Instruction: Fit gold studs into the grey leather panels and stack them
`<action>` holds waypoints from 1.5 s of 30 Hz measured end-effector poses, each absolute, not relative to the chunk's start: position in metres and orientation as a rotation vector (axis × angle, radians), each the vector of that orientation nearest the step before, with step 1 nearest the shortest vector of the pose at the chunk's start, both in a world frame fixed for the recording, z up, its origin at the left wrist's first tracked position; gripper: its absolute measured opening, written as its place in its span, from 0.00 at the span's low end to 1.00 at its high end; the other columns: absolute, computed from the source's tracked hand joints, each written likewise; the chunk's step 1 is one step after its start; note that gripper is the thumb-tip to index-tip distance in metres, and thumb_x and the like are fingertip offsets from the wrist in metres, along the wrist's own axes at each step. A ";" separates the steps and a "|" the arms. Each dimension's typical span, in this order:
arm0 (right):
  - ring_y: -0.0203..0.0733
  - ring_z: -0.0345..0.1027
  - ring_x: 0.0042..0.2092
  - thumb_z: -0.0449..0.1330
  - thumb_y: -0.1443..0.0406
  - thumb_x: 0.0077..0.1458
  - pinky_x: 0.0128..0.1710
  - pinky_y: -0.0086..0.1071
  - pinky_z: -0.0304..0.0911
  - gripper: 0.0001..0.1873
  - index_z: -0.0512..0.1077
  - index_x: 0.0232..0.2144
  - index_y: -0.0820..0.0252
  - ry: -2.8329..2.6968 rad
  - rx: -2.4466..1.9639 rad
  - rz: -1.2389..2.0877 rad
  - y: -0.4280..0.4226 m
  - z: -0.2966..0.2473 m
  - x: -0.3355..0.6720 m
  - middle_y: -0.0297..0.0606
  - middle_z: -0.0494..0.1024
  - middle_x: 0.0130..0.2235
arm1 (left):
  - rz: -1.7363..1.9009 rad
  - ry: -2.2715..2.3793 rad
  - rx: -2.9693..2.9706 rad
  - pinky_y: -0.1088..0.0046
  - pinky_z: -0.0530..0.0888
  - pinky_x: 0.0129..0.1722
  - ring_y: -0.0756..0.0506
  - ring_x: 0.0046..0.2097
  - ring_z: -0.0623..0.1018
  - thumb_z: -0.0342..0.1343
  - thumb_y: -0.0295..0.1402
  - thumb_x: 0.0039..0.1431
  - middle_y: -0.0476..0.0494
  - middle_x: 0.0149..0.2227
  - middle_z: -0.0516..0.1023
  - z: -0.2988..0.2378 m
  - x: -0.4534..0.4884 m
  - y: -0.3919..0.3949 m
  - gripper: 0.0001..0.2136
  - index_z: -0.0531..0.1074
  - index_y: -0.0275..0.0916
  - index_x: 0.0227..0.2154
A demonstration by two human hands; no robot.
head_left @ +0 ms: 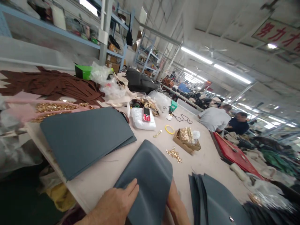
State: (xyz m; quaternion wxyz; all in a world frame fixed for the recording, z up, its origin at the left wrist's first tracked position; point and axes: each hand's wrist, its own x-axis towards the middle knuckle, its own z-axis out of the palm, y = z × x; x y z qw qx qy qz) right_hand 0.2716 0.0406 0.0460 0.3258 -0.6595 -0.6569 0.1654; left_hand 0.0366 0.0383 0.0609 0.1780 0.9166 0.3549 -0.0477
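Note:
A grey leather panel with rounded corners [148, 175] lies on the worktable [103, 175] right in front of me. My left hand [117, 203] rests on its near left edge, thumb on top and pressing it. My right hand [174, 201] grips the panel's right edge with its fingers tucked under it, so they are hidden. A flat stack of larger grey sheets [84, 137] lies to the left. Another stack of grey pieces [215, 200] sits to the right.
A red phone [146, 114] lies on a white bag. Gold metal fittings [174, 154] are scattered beside a small cardboard box [187, 139] of the same. Brown fabric [51, 84] lies at the back left. Two people [222, 118] work at a far table.

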 end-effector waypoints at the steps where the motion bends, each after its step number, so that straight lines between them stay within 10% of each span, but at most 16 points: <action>1: 0.41 0.74 0.41 0.54 0.64 0.63 0.46 0.33 0.68 0.11 0.77 0.38 0.58 -1.782 -1.897 0.311 0.043 0.045 0.287 0.39 0.80 0.41 | -0.161 1.001 2.626 0.55 0.81 0.43 0.36 0.44 0.82 0.46 0.15 0.41 0.32 0.66 0.57 0.056 0.041 0.037 0.39 0.61 0.33 0.63; 6: 0.51 0.73 0.46 0.48 0.72 0.61 0.48 0.38 0.64 0.19 0.72 0.49 0.70 -1.715 -2.488 -0.136 0.062 0.045 0.357 0.54 0.78 0.44 | -0.206 0.991 2.678 0.57 0.81 0.41 0.38 0.42 0.82 0.45 0.14 0.40 0.31 0.66 0.57 0.043 0.043 0.034 0.40 0.62 0.32 0.62; 18: 0.59 0.75 0.44 0.49 0.70 0.60 0.42 0.43 0.64 0.14 0.74 0.39 0.72 -1.804 -2.661 -0.081 0.094 0.046 0.383 0.60 0.79 0.39 | -0.005 0.867 2.804 0.59 0.82 0.34 0.40 0.37 0.82 0.46 0.18 0.46 0.28 0.64 0.62 0.045 0.032 0.029 0.30 0.64 0.31 0.57; 28: 0.43 0.75 0.31 0.57 0.49 0.53 0.34 0.31 0.69 0.22 0.76 0.37 0.61 -1.420 -1.984 0.683 0.045 0.066 0.304 0.37 0.80 0.28 | 0.264 0.848 2.885 0.61 0.79 0.24 0.42 0.30 0.80 0.47 0.27 0.61 0.38 0.55 0.75 0.032 0.024 0.019 0.17 0.66 0.34 0.53; 45: 0.37 0.69 0.25 0.54 0.68 0.48 0.26 0.27 0.60 0.09 0.75 0.23 0.59 -1.834 -2.007 1.041 0.040 0.067 0.197 0.33 0.77 0.23 | 0.412 0.849 2.887 0.62 0.71 0.18 0.44 0.26 0.74 0.52 0.28 0.59 0.47 0.39 0.74 0.023 0.024 0.017 0.11 0.66 0.34 0.45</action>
